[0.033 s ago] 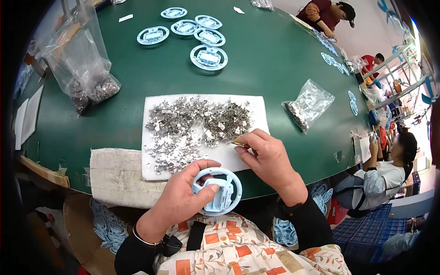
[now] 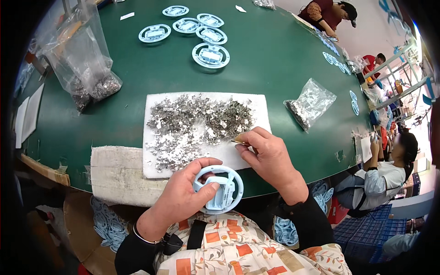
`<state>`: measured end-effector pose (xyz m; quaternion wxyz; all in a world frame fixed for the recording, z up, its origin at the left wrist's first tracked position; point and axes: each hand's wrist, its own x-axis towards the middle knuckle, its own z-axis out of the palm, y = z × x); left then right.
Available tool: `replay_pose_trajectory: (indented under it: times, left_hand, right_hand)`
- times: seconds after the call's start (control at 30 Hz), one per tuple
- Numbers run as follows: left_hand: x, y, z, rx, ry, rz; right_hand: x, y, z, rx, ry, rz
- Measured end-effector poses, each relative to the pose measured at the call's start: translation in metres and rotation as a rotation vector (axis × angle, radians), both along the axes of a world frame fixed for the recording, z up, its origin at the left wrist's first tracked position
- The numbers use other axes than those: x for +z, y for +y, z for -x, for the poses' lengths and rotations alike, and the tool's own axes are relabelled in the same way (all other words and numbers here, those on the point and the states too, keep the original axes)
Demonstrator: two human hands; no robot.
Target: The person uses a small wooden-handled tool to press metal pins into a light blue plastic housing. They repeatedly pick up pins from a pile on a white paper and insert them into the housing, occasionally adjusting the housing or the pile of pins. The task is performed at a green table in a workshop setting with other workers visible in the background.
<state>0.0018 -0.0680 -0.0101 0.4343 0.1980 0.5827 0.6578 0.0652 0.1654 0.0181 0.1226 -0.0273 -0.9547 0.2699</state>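
Note:
My left hand (image 2: 187, 185) grips a light-blue plastic toy steering wheel (image 2: 240, 192), its thumb resting on the raised, box-like hub. Just above and to the right, my right hand (image 2: 268, 156) pinches a small, thin metal piece (image 2: 239, 142) between thumb and fingertips; its exact shape is too small to make out. The pinch is over the near right part of a white foam sheet (image 2: 229, 158). Loose, shiny small metal parts (image 2: 183, 123) lie spread across that sheet, darker and denser toward the far side. The wheel is held near the table's front edge, apart from the right hand.
Several similar blue wheels (image 2: 211, 56) lie on the far part of the green table (image 2: 256, 68). Clear bags of metal parts stand at left (image 2: 103, 87) and lie at right (image 2: 311, 105). Boxes below hold blue wheels (image 2: 107, 224). A co-worker (image 2: 385, 169) sits at right.

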Motion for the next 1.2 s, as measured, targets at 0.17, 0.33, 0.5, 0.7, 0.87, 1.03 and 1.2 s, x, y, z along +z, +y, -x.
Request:
replay_pose_trajectory:
  times: [0.17, 0.33, 0.5, 0.7, 0.87, 1.03, 1.2]
  left_hand:
    - [-0.003, -0.002, 0.002, -0.033, -0.081, -0.05]
    - [-0.004, -0.001, 0.003, -0.056, -0.05, -0.012]
    - [-0.005, -0.001, 0.002, -0.062, -0.146, -0.088]
    - [-0.007, -0.003, 0.001, -0.109, -0.041, -0.124]
    - [0.0, -0.005, -0.001, -0.135, 0.125, -0.066]
    - [0.008, -0.004, -0.004, -0.193, 0.235, -0.061]
    - [0.007, -0.007, -0.004, -0.241, 0.242, -0.035]
  right_hand:
    - [0.001, -0.003, -0.002, -0.032, -0.043, 0.145]
    - [0.004, -0.003, -0.005, -0.033, -0.051, 0.167]
    - [0.002, -0.001, -0.008, -0.037, -0.054, 0.16]
    - [0.001, 0.003, -0.005, -0.054, -0.034, 0.123]
    - [0.003, -0.008, 0.002, -0.016, -0.057, 0.127]
    - [0.004, -0.018, 0.013, 0.077, -0.064, 0.117]
    - [0.0, -0.025, 0.021, 0.178, -0.102, 0.044]
